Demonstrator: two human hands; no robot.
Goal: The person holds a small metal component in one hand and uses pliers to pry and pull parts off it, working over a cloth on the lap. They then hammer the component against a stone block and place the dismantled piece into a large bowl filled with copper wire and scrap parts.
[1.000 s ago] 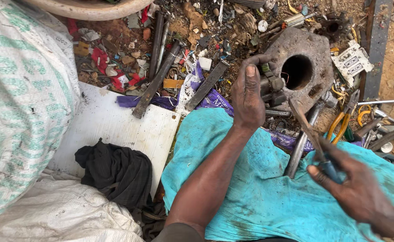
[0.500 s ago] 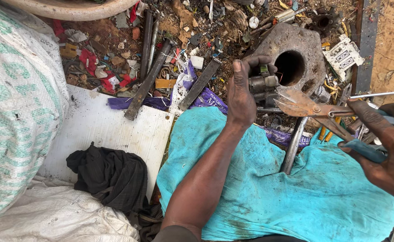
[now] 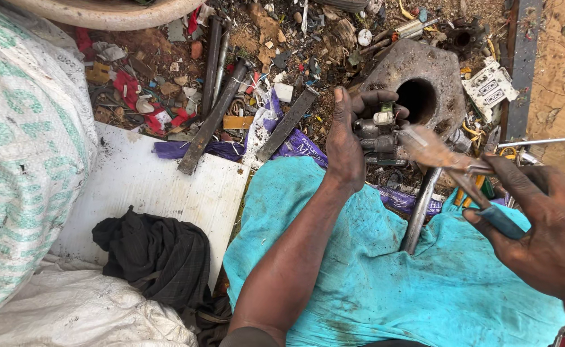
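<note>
Bare, grimy left hand (image 3: 347, 144) & right hand (image 3: 546, 218); no sleeves.

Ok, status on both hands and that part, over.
Left hand gripping small metal part. Right hand holds pliers, nose at the part. Heavy casting close behind, scrap all round.

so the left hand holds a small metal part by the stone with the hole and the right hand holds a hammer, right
Not quite. The head view shows the right hand holding pliers, not a hammer. The rest stands: the left hand holds a small metal part by the stone with the hole.
</note>
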